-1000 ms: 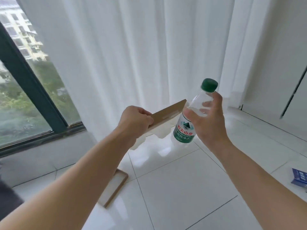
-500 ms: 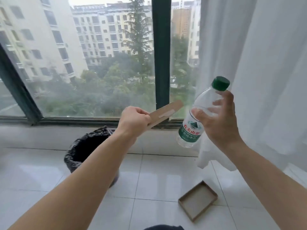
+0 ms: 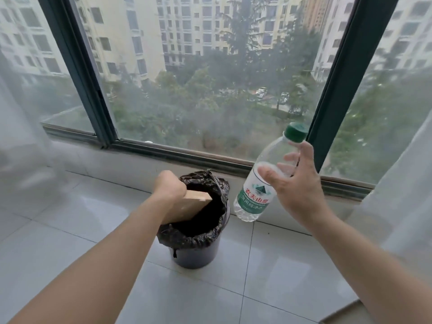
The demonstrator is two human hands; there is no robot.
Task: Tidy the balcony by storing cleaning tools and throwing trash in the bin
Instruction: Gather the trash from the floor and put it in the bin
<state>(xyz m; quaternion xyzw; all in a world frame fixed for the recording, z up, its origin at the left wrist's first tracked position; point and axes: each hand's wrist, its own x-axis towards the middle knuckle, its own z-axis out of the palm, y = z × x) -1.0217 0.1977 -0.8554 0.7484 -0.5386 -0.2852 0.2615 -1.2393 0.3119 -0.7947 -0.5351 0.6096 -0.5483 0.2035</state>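
A dark bin (image 3: 195, 253) lined with a black bag stands on the tiled floor by the window sill. My left hand (image 3: 168, 187) grips a flat piece of brown cardboard (image 3: 190, 205) right over the bin's mouth, its lower end tipped into the opening. To the right of the bin, my right hand (image 3: 295, 183) holds up a clear plastic water bottle (image 3: 261, 183) with a green cap and a green and white label. The bottle tilts, cap up and to the right.
A large window with dark green frames (image 3: 346, 73) runs behind the bin above a low sill (image 3: 131, 164). White curtains hang at the left edge (image 3: 21, 141) and at the right edge (image 3: 402, 188). Pale floor tiles (image 3: 280, 277) spread around the bin.
The view has swung left and down onto the bin. My left hand has lowered the cardboard from chest height into the bin's mouth. The bottle stays held up in my right hand.
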